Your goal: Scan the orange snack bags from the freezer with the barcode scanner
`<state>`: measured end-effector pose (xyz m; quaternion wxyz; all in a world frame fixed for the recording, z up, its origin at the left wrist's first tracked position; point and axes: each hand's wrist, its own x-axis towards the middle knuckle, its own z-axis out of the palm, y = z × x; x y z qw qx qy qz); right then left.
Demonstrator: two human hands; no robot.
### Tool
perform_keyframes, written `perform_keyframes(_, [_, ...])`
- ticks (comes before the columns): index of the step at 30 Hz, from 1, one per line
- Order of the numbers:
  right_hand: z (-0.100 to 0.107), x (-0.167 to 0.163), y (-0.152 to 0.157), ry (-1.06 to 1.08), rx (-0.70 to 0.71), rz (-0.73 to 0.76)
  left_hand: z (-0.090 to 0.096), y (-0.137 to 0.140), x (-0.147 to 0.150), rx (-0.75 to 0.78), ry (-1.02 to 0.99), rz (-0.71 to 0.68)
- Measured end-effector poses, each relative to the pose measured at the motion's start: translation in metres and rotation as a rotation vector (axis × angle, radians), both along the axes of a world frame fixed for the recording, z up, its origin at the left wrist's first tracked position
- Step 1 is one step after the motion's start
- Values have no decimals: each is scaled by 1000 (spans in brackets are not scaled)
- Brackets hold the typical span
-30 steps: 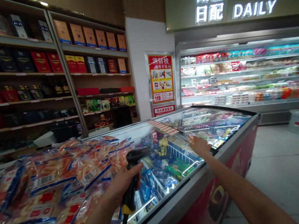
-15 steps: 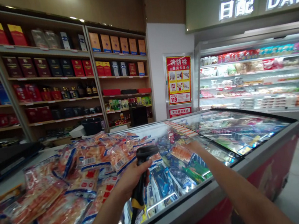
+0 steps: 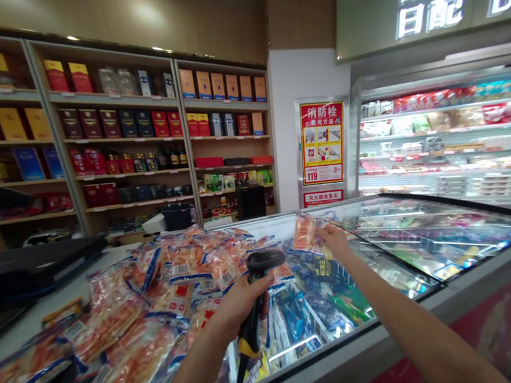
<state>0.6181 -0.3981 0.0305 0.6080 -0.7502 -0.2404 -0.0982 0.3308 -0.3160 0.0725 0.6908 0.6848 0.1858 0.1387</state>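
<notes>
A black and yellow barcode scanner point(image 3: 250, 319) with a trailing cable is gripped in my left hand point(image 3: 238, 305), its head pointing ahead over the freezer. My right hand point(image 3: 335, 241) is stretched forward, its fingers closed on the right edge of a clear plastic packet of orange-pink food point(image 3: 305, 231). That packet stands tilted up above the freezer's glass. A large heap of similar packets point(image 3: 130, 317) with blue edges lies to the left, beside and partly behind the scanner. What exactly is inside the packets is hard to make out.
Beneath both hands is a chest freezer point(image 3: 415, 312) holding blue and green bags point(image 3: 315, 297) under glass. A black device point(image 3: 42, 269) stands on the left counter. Shelves of boxed bottles point(image 3: 117, 122) line the back wall, and a lit chiller point(image 3: 457, 138) stands at right.
My right hand has brought the packet up and away from me, now more upright. The view has swung left; the scanner stays in my left hand.
</notes>
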Motion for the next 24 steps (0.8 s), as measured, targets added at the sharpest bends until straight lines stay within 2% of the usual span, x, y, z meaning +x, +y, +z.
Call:
perform_keyframes(5, [13, -18, 18, -198, 20, -23, 1, 2, -2, -14, -48, -8])
perform_keyframes(11, [-6, -42, 29, -325, -55, -32, 12, 12, -3, -35, -101, 38])
perform_keyframes(15, [-17, -48, 35, -345, -84, -56, 10, 11, -1, -60, -108, 38])
perform_keyframes(24, [-19, -45, 39, -349, -112, -86, 4, 1, 10, -79, -119, 20])
